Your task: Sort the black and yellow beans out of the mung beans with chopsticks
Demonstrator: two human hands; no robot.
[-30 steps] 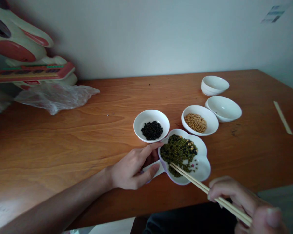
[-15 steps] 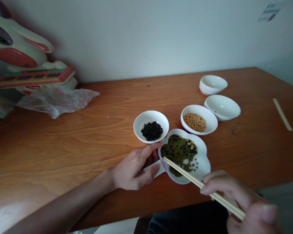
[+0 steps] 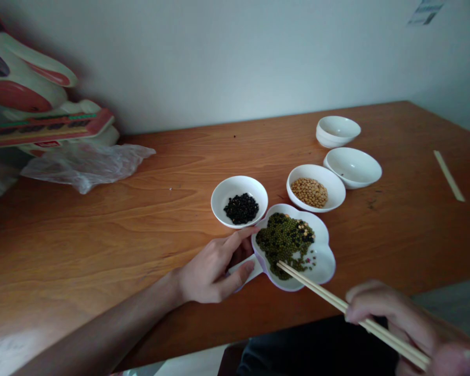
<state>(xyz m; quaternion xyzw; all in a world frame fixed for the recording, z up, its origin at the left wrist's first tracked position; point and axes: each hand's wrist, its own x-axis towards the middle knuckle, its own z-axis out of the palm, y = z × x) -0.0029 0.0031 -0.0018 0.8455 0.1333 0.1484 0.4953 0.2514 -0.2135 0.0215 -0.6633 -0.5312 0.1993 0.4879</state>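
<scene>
My left hand is closed around the handle of a white, flower-shaped dish, its index finger along the rim. In the dish lie green beans mixed with black beans and a few yellow ones. A pair of chopsticks is held in my right hand; their tips touch the green beans near the dish's front edge. Just behind the dish stand a white bowl of black beans and, to the right, another bowl of yellow beans.
A white bowl with a dark speck inside touches the yellow-bean bowl. Behind it are stacked bowls. A pale flat stick lies far right. At left are a plastic bag and a toy keyboard with an animal figure.
My right hand has drawn back to the right, and the chopstick tips have shifted from the dish's left edge toward its front. My left hand keeps its hold on the handle.
</scene>
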